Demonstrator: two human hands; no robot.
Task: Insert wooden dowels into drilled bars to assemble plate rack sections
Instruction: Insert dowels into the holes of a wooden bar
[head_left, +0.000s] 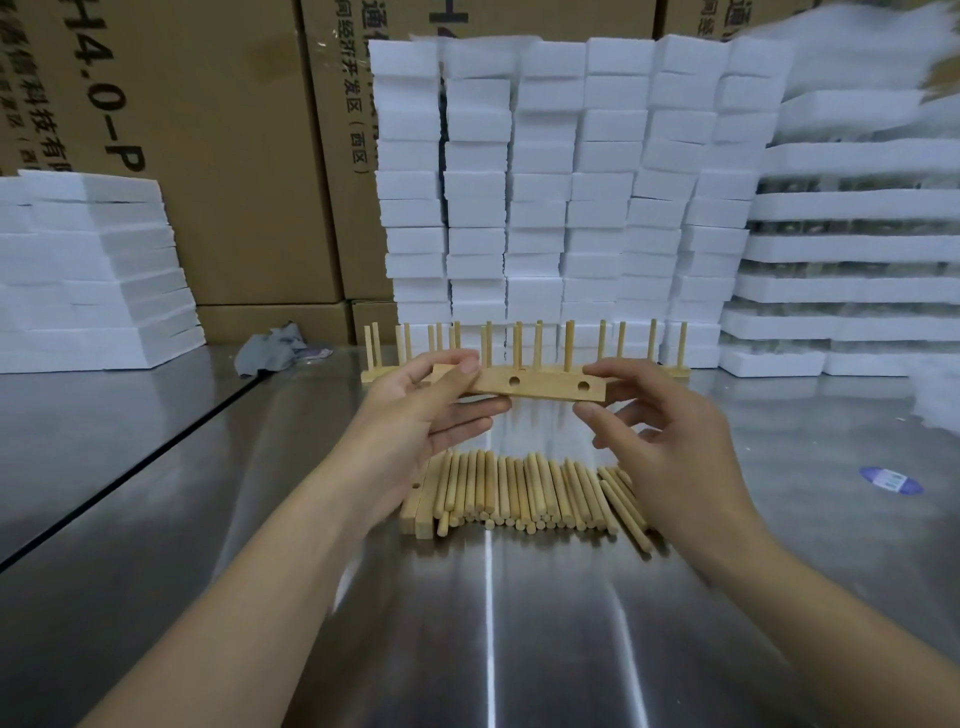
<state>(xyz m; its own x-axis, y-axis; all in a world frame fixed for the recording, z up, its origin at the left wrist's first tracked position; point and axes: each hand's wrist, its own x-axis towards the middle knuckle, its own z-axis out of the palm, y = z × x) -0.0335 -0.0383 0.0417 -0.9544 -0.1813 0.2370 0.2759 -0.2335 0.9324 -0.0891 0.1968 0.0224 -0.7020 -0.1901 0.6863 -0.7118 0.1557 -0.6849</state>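
While the drilled bar hangs in the air between both hands, we note its long axis runs left to right, roughly level, with two open holes facing us on its right half. Left hand grips the left end, thumb on top, fingers curled beneath. Right hand pinches the right end, forefinger over, thumb under; its other fingers are loosely curled and hold nothing. Loose dowels lie on the steel table straight below the bar, their long axes running away from us, crosswise to the bar. Right hand sits just above the pile's right edge. We judge a dowel must be lifted and turned end-on to a hole. The right hand, with the lighter hold, looks likelier to let go and fetch.
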